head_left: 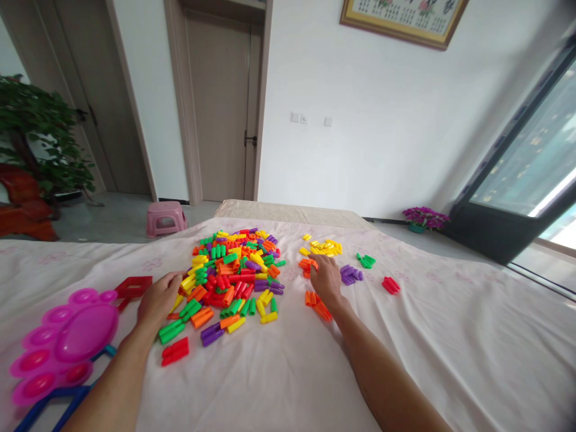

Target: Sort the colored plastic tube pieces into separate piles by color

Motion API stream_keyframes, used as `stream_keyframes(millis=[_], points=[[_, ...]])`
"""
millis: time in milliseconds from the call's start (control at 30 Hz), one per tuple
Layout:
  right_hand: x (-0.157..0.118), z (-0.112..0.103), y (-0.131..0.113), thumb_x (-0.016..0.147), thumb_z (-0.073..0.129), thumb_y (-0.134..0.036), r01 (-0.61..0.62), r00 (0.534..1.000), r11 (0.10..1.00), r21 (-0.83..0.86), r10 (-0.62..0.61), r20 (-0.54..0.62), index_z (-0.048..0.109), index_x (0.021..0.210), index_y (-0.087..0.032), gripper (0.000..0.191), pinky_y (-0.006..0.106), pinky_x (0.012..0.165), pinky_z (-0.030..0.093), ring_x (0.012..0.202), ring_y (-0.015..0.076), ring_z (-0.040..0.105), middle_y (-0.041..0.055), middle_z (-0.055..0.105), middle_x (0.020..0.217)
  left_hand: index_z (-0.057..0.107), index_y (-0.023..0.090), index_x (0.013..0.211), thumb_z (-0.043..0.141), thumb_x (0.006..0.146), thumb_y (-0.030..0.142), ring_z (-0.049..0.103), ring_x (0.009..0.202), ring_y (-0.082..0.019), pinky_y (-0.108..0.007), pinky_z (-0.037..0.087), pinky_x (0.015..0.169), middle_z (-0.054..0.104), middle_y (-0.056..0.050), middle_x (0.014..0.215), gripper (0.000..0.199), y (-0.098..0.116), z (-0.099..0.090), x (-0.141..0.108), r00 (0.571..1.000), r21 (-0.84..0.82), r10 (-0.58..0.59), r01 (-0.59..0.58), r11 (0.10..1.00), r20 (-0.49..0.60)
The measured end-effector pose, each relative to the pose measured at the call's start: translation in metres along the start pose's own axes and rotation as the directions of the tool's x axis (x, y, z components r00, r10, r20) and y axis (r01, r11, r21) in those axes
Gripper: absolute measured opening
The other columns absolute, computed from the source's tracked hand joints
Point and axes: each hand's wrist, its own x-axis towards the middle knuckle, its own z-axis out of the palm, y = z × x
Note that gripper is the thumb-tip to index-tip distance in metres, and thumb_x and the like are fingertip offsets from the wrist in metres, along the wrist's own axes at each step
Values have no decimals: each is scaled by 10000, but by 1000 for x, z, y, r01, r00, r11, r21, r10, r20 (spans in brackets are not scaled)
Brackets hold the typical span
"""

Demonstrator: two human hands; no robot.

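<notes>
Here, a pink tray (87, 333) lies on the cloth (270, 384), near a red frame (144, 280). The left hand (159, 297) is at the left edge of the mixed pile (228, 279); I cannot tell whether its fingers pinch anything. Farther right, orange pieces (306, 268) lie at the right hand (326, 277), its fingers bent down, their grip hidden. Yellow pieces (327, 247) lie just beyond, then purple pieces (351, 275), green pieces (368, 261) and red pieces (390, 285).
</notes>
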Motion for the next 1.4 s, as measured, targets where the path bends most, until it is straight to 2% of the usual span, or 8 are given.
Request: stream_keyframes(millis=[233, 400, 633, 767, 900, 1100, 1233, 1400], points=[[-14, 13, -59, 937, 505, -174, 229, 948, 944, 237, -271, 165, 707, 1181, -245, 325, 359, 998, 441, 1121, 223, 634, 48, 720, 1207, 746, 233, 1117, 430, 884, 449, 691, 1014, -236, -251, 507, 798, 767, -50, 1114, 448, -1, 1, 0, 1000, 1, -7, 7, 1000, -7], [-19, 24, -72, 957, 512, -218, 199, 935, 941, 272, -266, 237, 736, 1123, -253, 281, 313, 981, 437, 1091, 203, 665, 43, 742, 1164, 746, 233, 1105, 432, 891, 443, 686, 1022, -235, -257, 503, 809, 768, -47, 1103, 435, -2, 2, 1, 1000, -7, 2, -2, 1000, -19], [-4, 13, -38, 907, 527, -199, 14, 1000, 951, 309, -13, -5, 728, 1062, -233, 257, 320, 948, 462, 1060, 203, 647, 35, 738, 1108, 731, 229, 1121, 400, 915, 460, 675, 1051, -245, -278, 495, 845, 757, -58, 1125, 453, -4, 4, 3, 1000, -16, 8, -8, 1000, -7], [11, -1, 0, 897, 525, -237, -206, 971, 954, 218, 228, -78, 714, 1054, -235, 246, 327, 880, 477, 1038, 220, 650, 36, 731, 1114, 732, 240, 1119, 401, 915, 469, 677, 1036, -245, -280, 491, 831, 758, -51, 1112, 451, -5, 3, 2, 1000, 6, -6, 6, 1000, -9], [14, 1, 33, 878, 512, -233, -398, 916, 910, 118, 400, 6, 706, 1109, -232, 302, 335, 842, 485, 1038, 245, 659, 61, 734, 1087, 724, 244, 1135, 393, 919, 468, 676, 1028, -242, -274, 486, 800, 756, -48, 1115, 454, -6, 3, 2, 1000, 18, -14, 14, 1000, 0], [11, 16, 51, 809, 504, -197, -393, 920, 907, 154, 387, 66, 722, 1088, -227, 355, 332, 867, 491, 1056, 246, 656, 54, 730, 1131, 729, 247, 1137, 408, 908, 474, 683, 976, -239, -273, 493, 785, 759, -43, 1109, 455, -8, 3, 4, 1000, 6, -15, 15, 1000, 4], [9, 17, 50, 738, 490, -135, -407, 914, 890, 206, 399, 77, 719, 1099, -214, 434, 312, 854, 497, 986, 226, 675, 53, 745, 1064, 737, 239, 1120, 416, 901, 466, 685, 963, -242, -276, 497, 782, 765, -45, 1085, 450, -8, 3, 4, 1000, -2, 7, -7, 1000, -7], [9, 15, 53, 726, 478, -120, -401, 916, 892, 210, 391, 90, 723, 1085, -234, 449, 328, 903, 489, 1045, 235, 665, 47, 742, 1094, 735, 240, 1124, 416, 898, 470, 680, 990, -250, -285, 497, 804, 760, -48, 1116, 453, -9, 4, 5, 1000, 13, -6, 6, 1000, 2]])
